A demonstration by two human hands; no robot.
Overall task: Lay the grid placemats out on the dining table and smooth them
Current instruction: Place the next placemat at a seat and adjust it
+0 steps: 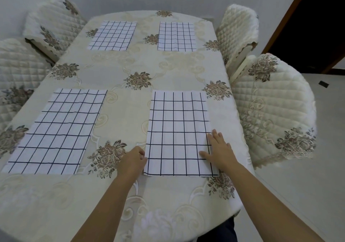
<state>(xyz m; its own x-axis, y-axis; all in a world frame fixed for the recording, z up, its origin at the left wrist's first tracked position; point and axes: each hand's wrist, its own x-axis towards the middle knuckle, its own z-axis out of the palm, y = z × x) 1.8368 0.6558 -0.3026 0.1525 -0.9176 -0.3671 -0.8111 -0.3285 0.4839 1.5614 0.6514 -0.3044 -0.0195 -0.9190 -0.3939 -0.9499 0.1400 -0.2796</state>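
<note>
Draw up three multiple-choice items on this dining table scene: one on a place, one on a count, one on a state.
1. Which white fabric placemat with dark grid lines do both hands touch?
A. far left
B. near left
C. near right

2. How many such placemats lie on the cream floral tablecloth?
A. two
B. four
C. six

3. How does the right hand lie?
A. flat, fingers straight
B. clenched in a fist
C. curled round a cup

Answers:
1 C: the left hand pinches the left edge of the near right placemat, and the right hand presses its right edge.
2 B: the far left placemat, far right placemat, near left placemat and the near right placemat make four.
3 A: its fingers stretch flat over the mat's edge.
</note>
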